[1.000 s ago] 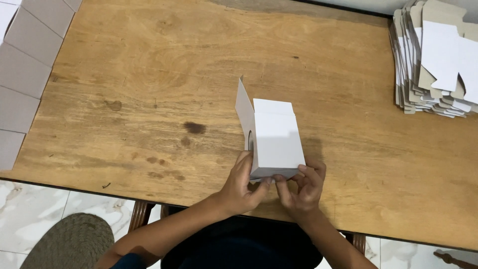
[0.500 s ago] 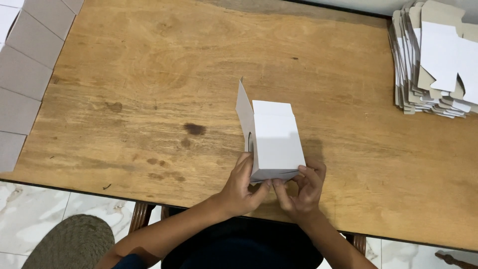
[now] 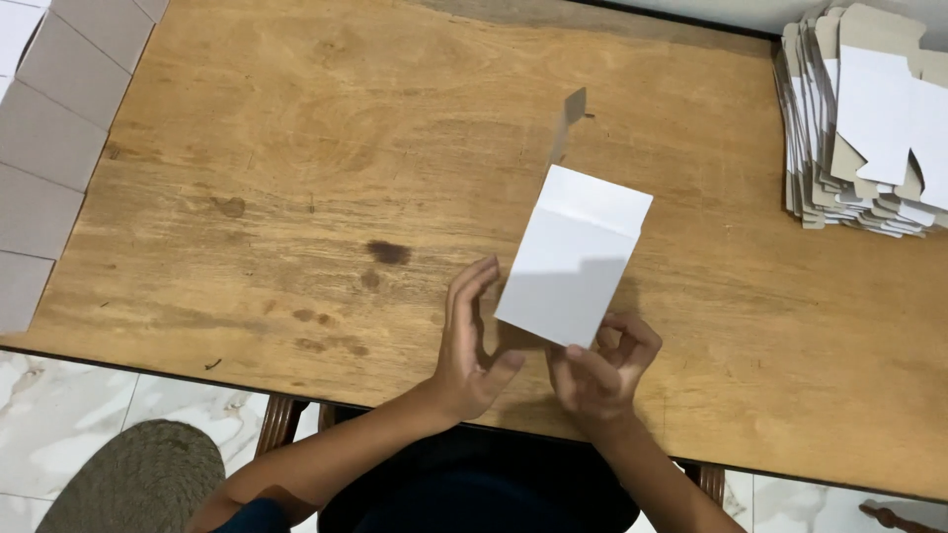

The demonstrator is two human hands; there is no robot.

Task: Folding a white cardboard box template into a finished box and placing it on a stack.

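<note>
A white box (image 3: 575,259) sits near the middle of the wooden table (image 3: 296,178), tilted so its far end leans toward one o'clock, with a small flap (image 3: 570,116) standing up at twelve o'clock of it. The right hand (image 3: 600,370), at six o'clock of the box, pinches its near edge between curled fingers and thumb. The left hand (image 3: 472,341), at eight o'clock, is flat with fingers straight and pressed together, just beside the box's side. A stack of flat cardboard blanks (image 3: 859,118) lies at two o'clock; grey sheets (image 3: 44,148) at nine o'clock.
</note>
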